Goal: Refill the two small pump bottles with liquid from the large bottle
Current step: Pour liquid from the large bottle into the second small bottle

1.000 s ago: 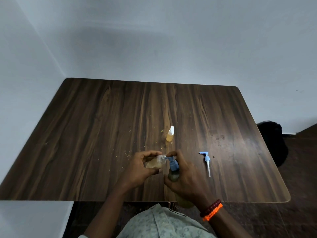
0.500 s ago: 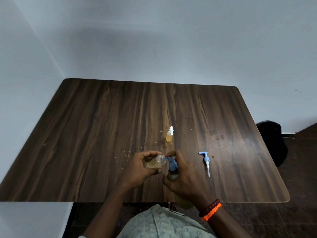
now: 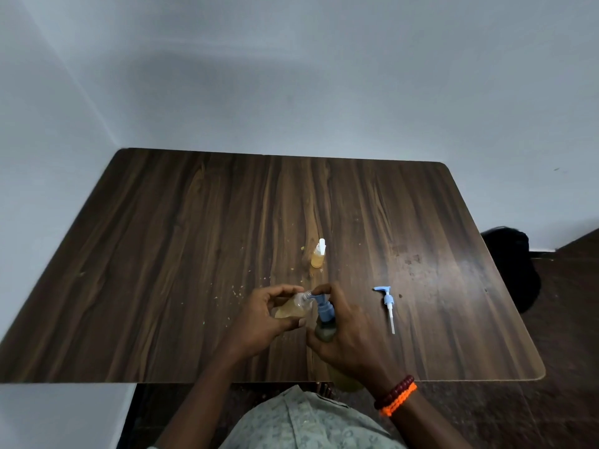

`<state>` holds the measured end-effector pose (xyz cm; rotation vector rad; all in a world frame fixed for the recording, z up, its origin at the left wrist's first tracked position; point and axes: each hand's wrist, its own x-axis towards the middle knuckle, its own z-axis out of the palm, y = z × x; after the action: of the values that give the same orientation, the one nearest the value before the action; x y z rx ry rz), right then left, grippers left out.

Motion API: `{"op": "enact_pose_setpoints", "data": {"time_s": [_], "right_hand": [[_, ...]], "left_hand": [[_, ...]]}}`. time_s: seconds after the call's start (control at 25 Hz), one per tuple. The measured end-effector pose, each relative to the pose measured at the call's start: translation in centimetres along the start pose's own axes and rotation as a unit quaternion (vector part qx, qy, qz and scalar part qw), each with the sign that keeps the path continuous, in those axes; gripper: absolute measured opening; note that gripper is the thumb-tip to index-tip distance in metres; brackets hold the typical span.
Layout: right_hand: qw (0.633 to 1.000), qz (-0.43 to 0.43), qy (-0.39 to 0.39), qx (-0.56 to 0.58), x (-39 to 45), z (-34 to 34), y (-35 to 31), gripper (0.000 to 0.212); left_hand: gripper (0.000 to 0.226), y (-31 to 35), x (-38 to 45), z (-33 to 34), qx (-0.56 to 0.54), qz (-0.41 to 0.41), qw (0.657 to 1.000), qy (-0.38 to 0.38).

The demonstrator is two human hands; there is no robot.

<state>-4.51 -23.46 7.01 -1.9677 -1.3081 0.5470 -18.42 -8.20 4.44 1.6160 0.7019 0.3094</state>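
My left hand (image 3: 259, 319) holds a small clear bottle (image 3: 293, 308) with amber liquid, tilted so its open neck points right. My right hand (image 3: 348, 338) grips the large bottle (image 3: 325, 330), whose blue pump head (image 3: 322, 306) has its spout at the small bottle's neck; a fingertip rests on the pump top. The large bottle's body is mostly hidden by my hand. A second small bottle (image 3: 318, 258) with amber liquid and a white pump stands upright farther back on the table. A loose blue and white pump (image 3: 388, 304) lies flat to the right.
The dark wood table (image 3: 162, 254) sits against grey walls at the back and left. Small crumbs and spilled drops lie around the middle. A black bag (image 3: 512, 270) rests on the floor off the table's right edge.
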Motion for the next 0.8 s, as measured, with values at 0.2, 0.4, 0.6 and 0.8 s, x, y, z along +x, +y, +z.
{"op": "enact_pose_setpoints", "data": {"time_s": [0.2,0.4,0.6,0.8], "right_hand": [[0.999,-0.013,-0.036,-0.033,-0.16,-0.36,-0.03,0.076],[1.000,0.002,-0.005,-0.005,-0.03,-0.01,0.08,0.055],[0.999,-0.002,-0.024,-0.036,-0.06,-0.02,0.28,0.073],[1.000,0.000,0.002,-0.015,-0.09,0.21,0.38,0.055]], "left_hand": [[0.052,0.36,0.07,-0.35,-0.004,0.012,1.000,0.009],[0.051,0.28,-0.06,-0.01,0.002,0.003,1.000,-0.003],[0.052,0.34,-0.01,-0.32,0.002,0.012,1.000,0.008],[0.051,0.21,-0.13,0.05,0.009,0.000,1.000,-0.002]]}}
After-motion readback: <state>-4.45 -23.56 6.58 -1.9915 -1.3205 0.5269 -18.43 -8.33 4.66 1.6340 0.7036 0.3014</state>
